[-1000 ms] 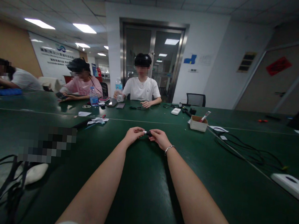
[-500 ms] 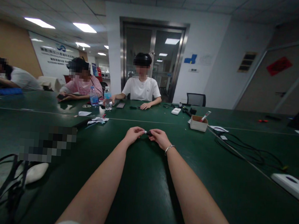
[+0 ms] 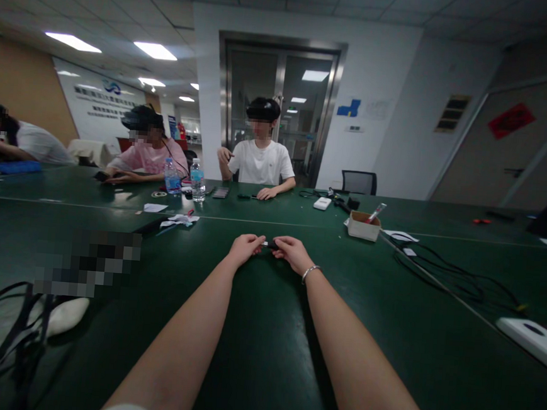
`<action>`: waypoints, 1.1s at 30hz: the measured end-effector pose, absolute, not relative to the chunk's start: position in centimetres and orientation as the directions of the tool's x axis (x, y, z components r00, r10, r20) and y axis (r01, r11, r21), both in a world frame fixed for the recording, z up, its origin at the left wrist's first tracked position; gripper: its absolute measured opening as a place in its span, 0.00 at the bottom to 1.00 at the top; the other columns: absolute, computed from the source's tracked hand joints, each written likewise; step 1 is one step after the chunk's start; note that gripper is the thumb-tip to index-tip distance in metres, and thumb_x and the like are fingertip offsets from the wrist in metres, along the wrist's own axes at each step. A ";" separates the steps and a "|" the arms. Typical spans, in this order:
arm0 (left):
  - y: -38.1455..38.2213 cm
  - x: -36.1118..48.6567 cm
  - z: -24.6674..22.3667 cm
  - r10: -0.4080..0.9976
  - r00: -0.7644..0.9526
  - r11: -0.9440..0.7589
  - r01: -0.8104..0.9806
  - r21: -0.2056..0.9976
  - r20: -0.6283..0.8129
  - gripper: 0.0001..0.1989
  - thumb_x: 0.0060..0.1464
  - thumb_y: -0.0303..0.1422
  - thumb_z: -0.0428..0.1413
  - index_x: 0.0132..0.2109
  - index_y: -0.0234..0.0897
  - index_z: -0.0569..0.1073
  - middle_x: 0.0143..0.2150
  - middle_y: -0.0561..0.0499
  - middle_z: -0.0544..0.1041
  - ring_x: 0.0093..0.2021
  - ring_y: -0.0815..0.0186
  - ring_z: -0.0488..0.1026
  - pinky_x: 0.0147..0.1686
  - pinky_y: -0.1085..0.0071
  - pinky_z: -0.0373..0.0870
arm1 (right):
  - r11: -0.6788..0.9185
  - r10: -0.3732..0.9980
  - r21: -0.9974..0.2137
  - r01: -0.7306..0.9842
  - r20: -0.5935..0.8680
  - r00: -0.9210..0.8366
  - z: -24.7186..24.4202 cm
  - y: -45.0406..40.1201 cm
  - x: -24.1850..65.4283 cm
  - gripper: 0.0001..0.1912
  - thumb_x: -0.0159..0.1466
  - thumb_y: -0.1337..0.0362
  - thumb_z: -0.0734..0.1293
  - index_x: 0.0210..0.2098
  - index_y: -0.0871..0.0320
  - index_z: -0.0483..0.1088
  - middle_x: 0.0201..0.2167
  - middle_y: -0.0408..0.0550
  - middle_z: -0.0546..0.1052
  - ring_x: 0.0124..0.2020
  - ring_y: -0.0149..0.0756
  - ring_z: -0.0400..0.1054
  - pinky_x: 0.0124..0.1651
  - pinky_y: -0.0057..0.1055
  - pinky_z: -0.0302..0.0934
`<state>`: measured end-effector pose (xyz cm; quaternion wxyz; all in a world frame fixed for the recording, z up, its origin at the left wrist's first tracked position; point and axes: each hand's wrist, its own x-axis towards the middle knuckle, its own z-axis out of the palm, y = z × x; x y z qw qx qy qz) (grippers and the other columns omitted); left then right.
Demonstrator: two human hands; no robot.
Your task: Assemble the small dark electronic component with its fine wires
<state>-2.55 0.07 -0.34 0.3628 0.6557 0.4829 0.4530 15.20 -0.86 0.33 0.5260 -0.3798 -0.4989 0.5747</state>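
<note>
Over the middle of the green table [image 3: 264,318], both my hands meet at a small black USB stick [image 3: 271,245] with a silver end. My right hand [image 3: 293,252], with a silver bracelet at the wrist, pinches its black body. At the silver end, the fingertips of my left hand [image 3: 245,249] are pressed together. My fingers cover part of the stick, so its full shape is hidden.
A small box [image 3: 364,227] holding a pen-like item stands right of my hands, near black cables [image 3: 457,276]. To the left lie paper scraps [image 3: 180,220] and a white rounded object [image 3: 68,315]. Two water bottles [image 3: 197,180] stand near a person in white [image 3: 261,160] opposite.
My left hand has shifted very slightly right and down; both hands stay at the stick. Across the table, the person in white has raised one hand off the tabletop.
</note>
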 end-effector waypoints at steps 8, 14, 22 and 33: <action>0.0 -2.4 -0.4 0.967 0.078 -0.252 0.208 0.945 0.241 0.16 0.45 0.43 0.60 0.35 0.34 0.73 0.25 0.50 0.75 0.25 0.70 0.70 0.25 0.75 0.63 | 0.082 0.985 -0.981 -0.177 0.107 -0.137 0.1 -0.4 15.1 0.05 0.56 0.74 0.69 0.33 0.65 0.71 0.21 0.44 0.74 0.16 0.24 0.67 0.17 0.17 0.60; -0.1 -2.4 -0.2 0.972 0.083 -0.230 0.182 0.956 0.218 0.15 0.43 0.41 0.61 0.33 0.33 0.73 0.26 0.48 0.76 0.26 0.69 0.71 0.24 0.74 0.63 | 0.071 0.987 -0.976 -0.206 0.098 -0.127 0.0 -0.4 15.2 0.06 0.56 0.73 0.70 0.33 0.64 0.71 0.23 0.45 0.75 0.18 0.25 0.69 0.18 0.18 0.62; -0.3 -2.3 0.0 0.976 0.086 -0.214 0.239 0.947 0.199 0.17 0.46 0.45 0.59 0.29 0.33 0.73 0.23 0.49 0.75 0.23 0.70 0.69 0.24 0.74 0.62 | 0.073 0.984 -0.976 -0.204 0.104 -0.147 0.2 -0.7 15.3 0.07 0.55 0.75 0.69 0.34 0.64 0.71 0.23 0.45 0.75 0.18 0.25 0.70 0.20 0.18 0.64; -0.3 -2.2 -0.1 0.975 0.086 -0.213 0.141 0.967 0.203 0.13 0.47 0.39 0.60 0.35 0.33 0.72 0.23 0.50 0.74 0.23 0.72 0.69 0.23 0.76 0.62 | 0.078 0.981 -0.973 -0.219 0.114 -0.158 0.1 -0.6 15.3 0.07 0.55 0.75 0.69 0.35 0.64 0.71 0.22 0.45 0.75 0.19 0.26 0.70 0.21 0.18 0.66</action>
